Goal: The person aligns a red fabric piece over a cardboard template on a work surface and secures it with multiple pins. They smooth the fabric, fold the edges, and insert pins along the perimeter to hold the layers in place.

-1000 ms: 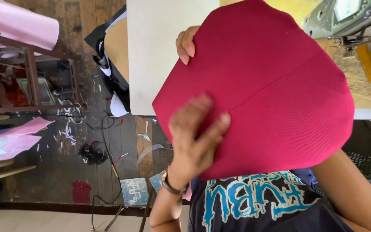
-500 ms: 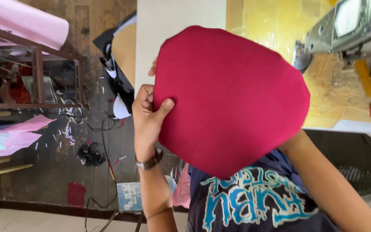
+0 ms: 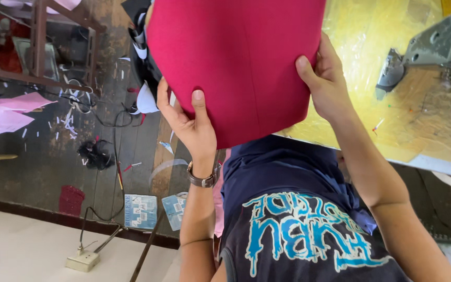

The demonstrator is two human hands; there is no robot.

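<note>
I see 2 hands holding a rounded panel of crimson felt-like fabric [image 3: 238, 62] up in front of the camera.

My left hand [image 3: 189, 125] grips the panel's lower left edge, thumb on the near face and fingers [image 3: 163, 102] clamped behind it; my right hand [image 3: 327, 78] pinches the right edge the same way, thumb in front. The panel hangs above the yellow plastic-covered surface [image 3: 371, 47], where a grey sewing machine [image 3: 439, 44] stands well to the right. I can make out no container holding anything. Against 0.5 s ago, the panel sits higher and closer, filling the top of the view, and the right hand, hidden behind it then, now shows on its edge.
</note>
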